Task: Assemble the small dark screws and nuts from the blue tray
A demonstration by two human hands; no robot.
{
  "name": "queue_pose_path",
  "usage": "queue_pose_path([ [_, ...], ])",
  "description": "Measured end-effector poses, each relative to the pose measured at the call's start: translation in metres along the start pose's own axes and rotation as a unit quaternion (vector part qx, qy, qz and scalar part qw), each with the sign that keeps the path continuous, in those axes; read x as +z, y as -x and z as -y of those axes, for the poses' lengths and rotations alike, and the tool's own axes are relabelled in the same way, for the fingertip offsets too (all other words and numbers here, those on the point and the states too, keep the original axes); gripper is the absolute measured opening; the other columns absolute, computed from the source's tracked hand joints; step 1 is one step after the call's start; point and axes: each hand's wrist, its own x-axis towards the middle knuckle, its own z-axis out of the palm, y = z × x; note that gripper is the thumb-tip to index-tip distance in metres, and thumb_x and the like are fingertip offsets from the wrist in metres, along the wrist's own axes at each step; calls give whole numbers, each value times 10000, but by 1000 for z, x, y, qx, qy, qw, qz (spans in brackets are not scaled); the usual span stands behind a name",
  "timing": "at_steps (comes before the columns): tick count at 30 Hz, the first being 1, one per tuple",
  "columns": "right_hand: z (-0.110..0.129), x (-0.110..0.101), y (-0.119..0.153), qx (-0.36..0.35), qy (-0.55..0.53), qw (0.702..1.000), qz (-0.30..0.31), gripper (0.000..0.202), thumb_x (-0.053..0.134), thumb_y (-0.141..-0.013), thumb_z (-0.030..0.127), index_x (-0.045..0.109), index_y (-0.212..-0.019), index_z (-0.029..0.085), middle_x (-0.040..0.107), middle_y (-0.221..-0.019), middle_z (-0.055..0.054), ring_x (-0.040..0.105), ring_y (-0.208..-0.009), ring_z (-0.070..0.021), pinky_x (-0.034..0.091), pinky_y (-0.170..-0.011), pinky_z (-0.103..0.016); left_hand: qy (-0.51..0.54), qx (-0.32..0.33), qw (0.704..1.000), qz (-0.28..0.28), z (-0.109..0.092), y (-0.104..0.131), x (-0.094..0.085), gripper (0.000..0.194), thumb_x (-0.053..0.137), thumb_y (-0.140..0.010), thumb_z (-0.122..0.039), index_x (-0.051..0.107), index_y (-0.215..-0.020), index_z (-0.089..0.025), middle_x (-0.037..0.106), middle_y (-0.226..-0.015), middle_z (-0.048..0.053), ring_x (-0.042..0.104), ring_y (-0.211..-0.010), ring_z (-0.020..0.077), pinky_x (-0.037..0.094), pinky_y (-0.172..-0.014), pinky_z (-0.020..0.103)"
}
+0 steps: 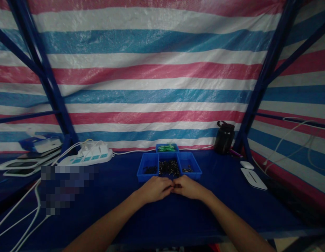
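Observation:
My left hand (156, 189) and my right hand (189, 187) meet fingertip to fingertip just in front of the blue bins. Both have their fingers pinched together; whatever lies between them is too small and hidden to name. Small dark parts (151, 170) lie in the left blue bin (140, 170). The middle bin holds many small black and shiny pieces (169, 167). A few metallic pieces (188, 169) are in the right blue bin (197, 166). Behind these, green items (166, 148) fill a smaller blue bin (177, 150).
The blue table (162, 220) carries a white power strip (86, 159) with plugs and cables at the left, beside stacked white devices (26, 164). A dark bottle (224, 138) stands at the back right, near a flat white device (254, 178). Striped sheeting hangs behind.

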Motion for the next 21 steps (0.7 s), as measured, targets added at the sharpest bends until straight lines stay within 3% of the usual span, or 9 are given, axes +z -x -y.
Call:
queue_pose_path([
  [6,3,-7,2,27,-20,999,-11,166,575,-821,301,621,-783,147,613,-646,5,532,-561,-109,340,-507,-192,-24,-62,998,21,2,-1,-2,113,486,-855,-219,587,-823,-180,642,-735,7,585,-625,137,364,-559,204],
  [15,9,-6,1,12,-110,994,-25,197,612,-800,349,578,-766,158,557,-610,39,494,-546,-92,337,-498,-180,-42,-44,997,52,-1,-1,-2,127,479,-858,-218,596,-896,-188,670,-774,29,638,-698,179,395,-573,218],
  [21,6,-6,1,11,-100,995,-21,155,547,-839,305,599,-824,160,567,-613,32,515,-552,-98,342,-498,-182,-42,-51,997,50,2,-1,1,159,462,-880,-261,597,-844,-184,655,-730,27,629,-669,170,394,-571,216],
])
